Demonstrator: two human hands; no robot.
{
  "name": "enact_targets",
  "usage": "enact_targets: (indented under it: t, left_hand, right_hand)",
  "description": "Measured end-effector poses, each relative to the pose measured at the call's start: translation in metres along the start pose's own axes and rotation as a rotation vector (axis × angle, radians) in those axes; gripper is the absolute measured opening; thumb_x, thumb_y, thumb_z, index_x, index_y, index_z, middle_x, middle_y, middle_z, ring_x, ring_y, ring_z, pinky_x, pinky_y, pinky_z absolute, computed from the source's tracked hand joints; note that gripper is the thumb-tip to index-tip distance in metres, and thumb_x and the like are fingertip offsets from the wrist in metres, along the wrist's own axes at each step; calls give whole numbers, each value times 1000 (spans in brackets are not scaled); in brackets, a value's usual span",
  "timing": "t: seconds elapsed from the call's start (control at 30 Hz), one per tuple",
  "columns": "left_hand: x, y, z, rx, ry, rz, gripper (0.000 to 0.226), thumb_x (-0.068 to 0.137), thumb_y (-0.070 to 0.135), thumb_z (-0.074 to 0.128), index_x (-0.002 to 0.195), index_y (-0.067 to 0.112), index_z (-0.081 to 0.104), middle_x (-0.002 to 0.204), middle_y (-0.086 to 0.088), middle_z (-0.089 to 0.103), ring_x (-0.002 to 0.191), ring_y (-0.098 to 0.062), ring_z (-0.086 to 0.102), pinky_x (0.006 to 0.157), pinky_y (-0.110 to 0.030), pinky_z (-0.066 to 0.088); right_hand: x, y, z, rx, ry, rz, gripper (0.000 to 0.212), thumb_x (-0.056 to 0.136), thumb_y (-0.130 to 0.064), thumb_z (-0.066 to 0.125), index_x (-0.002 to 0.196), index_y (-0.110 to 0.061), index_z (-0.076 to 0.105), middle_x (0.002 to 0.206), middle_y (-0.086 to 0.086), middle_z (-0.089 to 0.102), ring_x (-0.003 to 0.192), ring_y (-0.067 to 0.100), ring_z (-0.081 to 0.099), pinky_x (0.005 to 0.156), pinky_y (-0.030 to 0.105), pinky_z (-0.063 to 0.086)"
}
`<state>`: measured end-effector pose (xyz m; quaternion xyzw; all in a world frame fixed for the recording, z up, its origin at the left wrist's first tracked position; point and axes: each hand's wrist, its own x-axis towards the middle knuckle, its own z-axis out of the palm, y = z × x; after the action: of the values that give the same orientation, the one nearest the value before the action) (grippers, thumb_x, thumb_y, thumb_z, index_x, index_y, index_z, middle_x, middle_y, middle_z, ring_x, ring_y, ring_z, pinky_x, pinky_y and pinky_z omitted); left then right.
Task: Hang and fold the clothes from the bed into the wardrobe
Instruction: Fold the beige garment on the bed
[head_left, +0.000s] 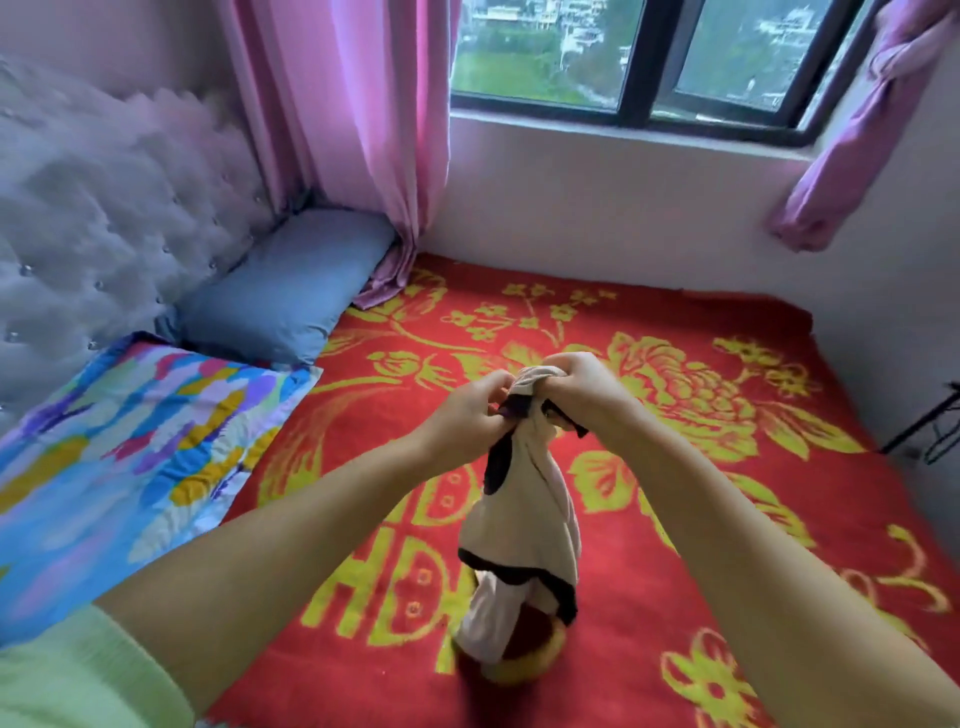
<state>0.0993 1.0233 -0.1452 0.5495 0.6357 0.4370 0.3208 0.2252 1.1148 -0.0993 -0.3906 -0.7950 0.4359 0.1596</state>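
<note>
Held up cream garment (519, 525) over red blanket (727, 545), left hand (470, 410) and right hand (576, 387) both gripping bunched top. Folding barely begun; wardrobe unseen.

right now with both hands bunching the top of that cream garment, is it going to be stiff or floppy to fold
Probably floppy: the cream garment hangs limp in soft folds below the left hand and right hand. It looks light, since gathered fingers alone carry it. It likely won't hold a crease unaided, so laying it flat on the red blanket may help.
</note>
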Motion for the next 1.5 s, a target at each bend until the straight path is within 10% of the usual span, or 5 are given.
enact_targets:
  t: [0.47, 0.6, 1.03, 1.27, 1.5]
  left_hand:
    - [9, 14, -48, 245, -79, 70, 17, 78, 34, 66, 71, 20, 59, 66, 12, 57, 58, 1, 50, 58, -23, 39]
    - [9, 18, -91, 335, -9, 47, 23, 78, 29, 69, 63, 20, 54, 53, 16, 50, 52, 2, 44, 53, -18, 32]
    - [37, 71, -147, 806, -30, 68, 19, 75, 6, 57, 65, 19, 47, 64, 2, 47, 62, -16, 44, 55, -26, 33]
    - [31, 40, -189, 729, 52, -118, 27, 77, 11, 72, 56, 15, 55, 56, 2, 47, 61, -17, 44, 55, -29, 31]
    - [3, 46, -215, 345, -55, -108, 56, 63, 71, 64, 80, 19, 75, 66, -9, 45, 60, -20, 36, 51, -26, 29]
  right_hand:
    - [12, -24, -92, 698, 629, -174, 22, 81, -21, 48, 83, -5, 62, 71, 10, 58, 61, 19, 53, 57, 28, 44]
    - [12, 11, -121, 452, 733, -42, 13, 88, -18, 54, 76, -17, 52, 80, 6, 57, 65, 13, 51, 67, 33, 43]
    - [1, 4, -94, 174, 291, 17, 11, 59, -19, 59, 64, -9, 62, 65, 8, 56, 64, 21, 48, 55, 25, 36]
    - [-18, -1, -117, 2, -201, -65, 30, 83, -40, 69, 109, -27, 62, 96, -9, 68, 82, 2, 67, 68, 18, 50]
    - [-27, -15, -148, -88, -347, -135, 34, 66, -33, 84, 98, -35, 71, 94, -6, 71, 90, 12, 65, 78, 25, 51]
